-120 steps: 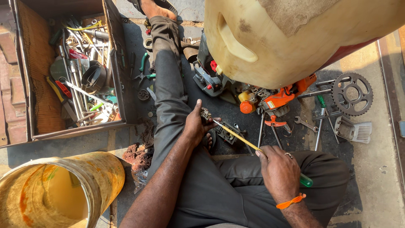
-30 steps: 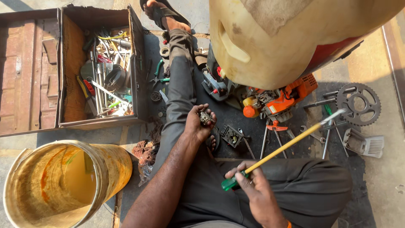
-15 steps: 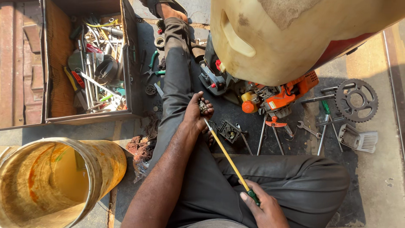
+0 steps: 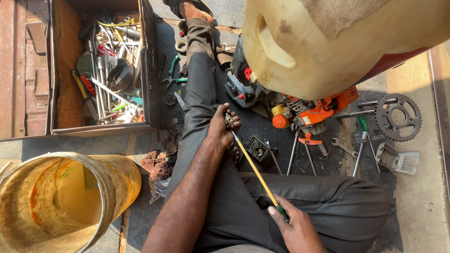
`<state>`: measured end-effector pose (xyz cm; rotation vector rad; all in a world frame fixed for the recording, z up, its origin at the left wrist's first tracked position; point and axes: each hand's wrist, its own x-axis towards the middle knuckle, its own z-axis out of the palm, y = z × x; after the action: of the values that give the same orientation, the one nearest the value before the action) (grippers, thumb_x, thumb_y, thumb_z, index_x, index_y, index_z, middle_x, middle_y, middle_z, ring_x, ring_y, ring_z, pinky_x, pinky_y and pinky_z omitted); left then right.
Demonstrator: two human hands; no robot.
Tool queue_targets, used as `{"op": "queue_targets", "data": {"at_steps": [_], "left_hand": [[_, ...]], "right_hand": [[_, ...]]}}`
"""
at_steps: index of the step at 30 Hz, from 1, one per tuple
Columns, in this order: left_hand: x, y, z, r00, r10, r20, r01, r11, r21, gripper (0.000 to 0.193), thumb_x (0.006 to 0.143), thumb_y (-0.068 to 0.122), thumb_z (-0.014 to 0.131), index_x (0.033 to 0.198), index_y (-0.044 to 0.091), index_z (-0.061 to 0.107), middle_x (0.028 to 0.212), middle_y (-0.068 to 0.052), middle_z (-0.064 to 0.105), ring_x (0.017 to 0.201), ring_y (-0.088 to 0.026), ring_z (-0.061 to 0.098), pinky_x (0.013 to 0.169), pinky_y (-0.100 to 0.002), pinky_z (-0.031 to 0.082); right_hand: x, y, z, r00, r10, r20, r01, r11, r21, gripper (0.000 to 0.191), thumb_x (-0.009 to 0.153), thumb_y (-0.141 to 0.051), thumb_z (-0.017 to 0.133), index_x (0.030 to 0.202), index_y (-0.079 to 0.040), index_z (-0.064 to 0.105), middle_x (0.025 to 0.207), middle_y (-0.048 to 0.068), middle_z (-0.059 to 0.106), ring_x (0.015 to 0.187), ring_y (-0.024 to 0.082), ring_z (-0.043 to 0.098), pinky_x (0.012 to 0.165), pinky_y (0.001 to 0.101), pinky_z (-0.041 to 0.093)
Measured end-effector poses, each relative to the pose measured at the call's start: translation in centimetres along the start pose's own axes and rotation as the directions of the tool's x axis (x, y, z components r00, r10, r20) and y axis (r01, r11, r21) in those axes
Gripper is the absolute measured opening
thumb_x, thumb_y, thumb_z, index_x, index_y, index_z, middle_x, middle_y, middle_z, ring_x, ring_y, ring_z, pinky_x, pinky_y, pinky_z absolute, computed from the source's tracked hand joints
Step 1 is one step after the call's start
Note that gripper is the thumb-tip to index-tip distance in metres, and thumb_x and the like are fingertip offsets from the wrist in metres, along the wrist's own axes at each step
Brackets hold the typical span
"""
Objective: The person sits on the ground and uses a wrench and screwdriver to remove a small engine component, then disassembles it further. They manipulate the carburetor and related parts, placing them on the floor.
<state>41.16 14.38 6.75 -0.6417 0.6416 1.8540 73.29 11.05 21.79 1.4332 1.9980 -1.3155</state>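
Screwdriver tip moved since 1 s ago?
Yes. The screwdriver swung: its tip, then out by the sprocket, now meets the small part in the left hand. The right hand grips the handle.

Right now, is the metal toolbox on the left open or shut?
Open. The toolbox has its lid folded flat to one side, and the tools inside lie exposed: wrenches, screwdrivers and pliers heaped loosely.

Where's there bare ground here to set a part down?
Bare concrete lies right of the sprocket and the grille piece, along the picture's right edge. A smaller strip runs between the toolbox and the bucket. The mat around the wrenches and the orange engine is crowded.
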Motion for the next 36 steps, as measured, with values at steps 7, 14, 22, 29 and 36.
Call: {"op": "queue_targets", "data": {"at_steps": [7,14,22,29,36], "left_hand": [[-0.9,0.2,0.3,0.998,0.016,0.068,-0.012,0.998,-0.056,0.026,0.095,0.023,0.068,0.080,0.014,0.048,0.074,-0.003,0.052,0.060,-0.011,0.049,0.047,-0.022,0.043],[-1.7,0.3,0.6,0.996,0.054,0.071,-0.052,0.998,-0.025,0.026,0.096,0.024,0.067,0.081,0.014,0.048,0.076,-0.003,0.052,0.063,-0.011,0.050,0.049,-0.022,0.045],[-1.8,0.4,0.4,0.995,0.036,0.090,-0.030,0.998,-0.063,0.027,0.096,0.026,0.068,0.081,0.013,0.049,0.077,-0.003,0.052,0.063,-0.011,0.050,0.050,-0.021,0.045],[-1.3,0.4,0.1,0.986,0.105,0.132,-0.094,0.992,-0.088,0.027,0.098,0.027,0.069,0.084,0.013,0.050,0.078,-0.003,0.052,0.063,-0.011,0.049,0.050,-0.022,0.043],[-1.1,0.1,-0.5,0.980,0.123,0.154,-0.116,0.992,-0.056,0.027,0.096,0.029,0.070,0.086,0.013,0.050,0.078,-0.002,0.052,0.063,-0.012,0.048,0.049,-0.023,0.041]], "right_hand": [[0.6,0.8,-0.3,0.944,0.054,0.326,-0.233,0.807,0.542,0.042,0.101,-0.030,0.062,0.140,-0.013,0.062,0.074,0.008,0.046,0.052,0.014,0.040,0.045,0.0290,0.036],[0.2,0.6,0.5,0.995,0.015,0.095,-0.046,0.944,0.328,0.039,0.104,-0.041,0.058,0.125,-0.009,0.065,0.076,-0.001,0.058,0.067,0.004,0.054,0.057,0.0180,0.041],[-0.3,0.5,-0.4,0.866,-0.119,0.485,-0.396,0.430,0.812,0.047,0.101,-0.031,0.051,0.141,-0.009,0.058,0.079,0.006,0.057,0.059,0.009,0.055,0.046,0.0253,0.045],[0.2,0.3,-0.6,0.814,-0.224,0.537,-0.486,0.245,0.839,0.049,0.106,-0.028,0.047,0.153,-0.014,0.050,0.067,0.001,0.052,0.039,0.005,0.045,0.034,0.0222,0.040],[-0.3,-1.9,1.1,0.879,-0.281,-0.385,0.151,0.930,-0.336,0.048,0.103,-0.029,0.056,0.148,-0.015,0.055,0.069,0.004,0.054,0.045,0.006,0.045,0.039,0.0229,0.040]]}}
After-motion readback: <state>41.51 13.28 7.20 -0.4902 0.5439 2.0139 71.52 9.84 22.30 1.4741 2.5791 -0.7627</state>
